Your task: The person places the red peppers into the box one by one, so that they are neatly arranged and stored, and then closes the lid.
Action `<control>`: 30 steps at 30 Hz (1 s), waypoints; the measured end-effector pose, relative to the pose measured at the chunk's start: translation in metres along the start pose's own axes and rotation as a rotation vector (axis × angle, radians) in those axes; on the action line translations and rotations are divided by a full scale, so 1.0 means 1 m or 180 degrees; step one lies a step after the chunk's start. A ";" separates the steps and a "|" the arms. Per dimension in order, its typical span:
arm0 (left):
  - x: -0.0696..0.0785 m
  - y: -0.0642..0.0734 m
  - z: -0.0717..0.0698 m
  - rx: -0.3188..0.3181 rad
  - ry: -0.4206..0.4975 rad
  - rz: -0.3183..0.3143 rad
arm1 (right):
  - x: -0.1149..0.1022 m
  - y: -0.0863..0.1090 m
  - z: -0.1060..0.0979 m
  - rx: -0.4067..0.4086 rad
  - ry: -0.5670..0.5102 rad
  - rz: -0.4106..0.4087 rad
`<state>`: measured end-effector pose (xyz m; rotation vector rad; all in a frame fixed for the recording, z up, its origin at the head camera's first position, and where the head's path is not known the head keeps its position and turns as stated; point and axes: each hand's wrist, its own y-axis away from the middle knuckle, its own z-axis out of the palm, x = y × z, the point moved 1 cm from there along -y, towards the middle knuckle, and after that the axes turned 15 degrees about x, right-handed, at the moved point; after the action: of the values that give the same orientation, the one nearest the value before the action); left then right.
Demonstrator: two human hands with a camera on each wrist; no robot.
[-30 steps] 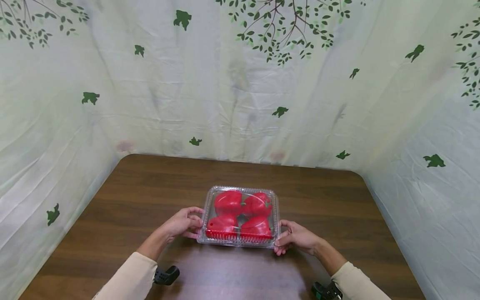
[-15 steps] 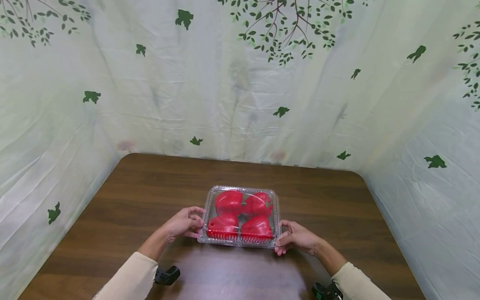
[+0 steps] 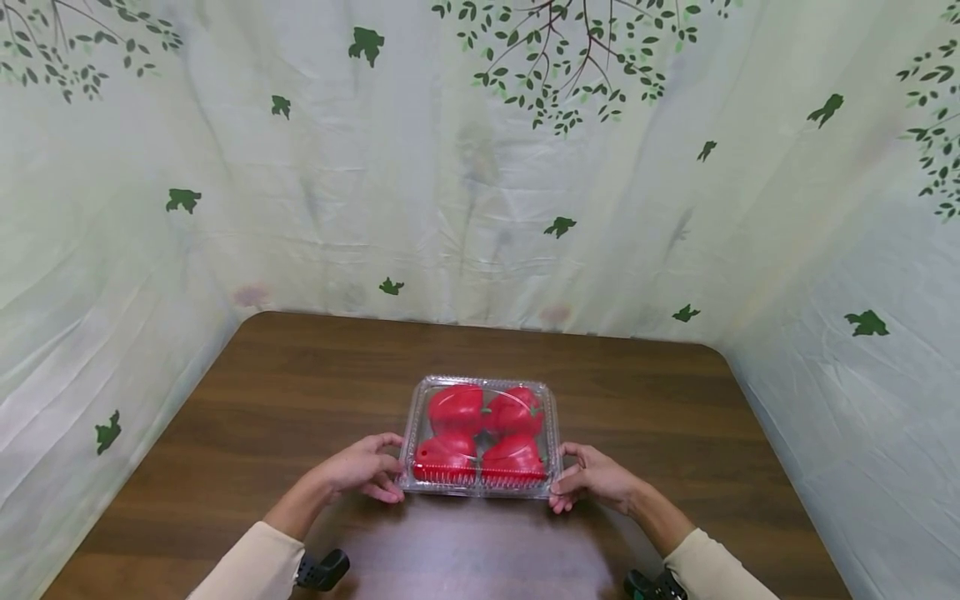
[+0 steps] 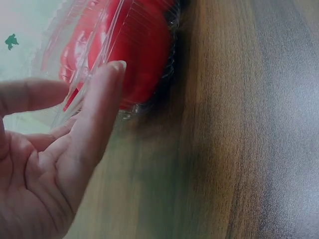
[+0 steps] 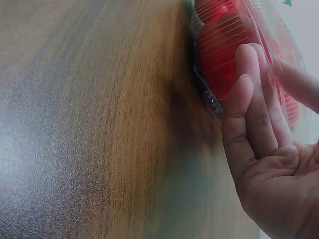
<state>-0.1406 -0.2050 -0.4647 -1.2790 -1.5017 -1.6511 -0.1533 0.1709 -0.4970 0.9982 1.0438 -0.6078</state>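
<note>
A clear plastic clamshell container (image 3: 480,492) sits mid-table with several glossy red bell-pepper-like pieces (image 3: 456,408) inside, some showing green stems. At the container's near left side, my left hand (image 3: 356,468) pinches the rim; in the left wrist view, the rim (image 4: 76,102) passes between its digits. My right hand (image 3: 596,479) grips the near right corner, thumb towards the top. In the right wrist view several fingers (image 5: 254,109) lie against the clear side wall, with another digit across the rim. The container's underside is hidden.
The brown wood-grain table (image 3: 337,358) has rounded far corners. A pale curtain (image 3: 337,208) with green leaf prints hangs behind it and along both sides. Black devices, including one at the left wrist (image 3: 322,571), are worn below the cream sleeves (image 3: 251,567).
My left hand has shifted slightly towards me along the container's left side, and its fingers are arranged differently. My right hand and the container stay nearly where they were.
</note>
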 end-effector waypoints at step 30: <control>-0.006 -0.004 0.002 -0.0008 0.0262 0.0057 | 0.003 -0.004 -0.002 -0.0056 -0.0122 -0.0202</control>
<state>-0.1416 -0.2032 -0.4720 -1.2075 -1.4359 -1.6739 -0.1563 0.1713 -0.5022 0.9374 1.0485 -0.6662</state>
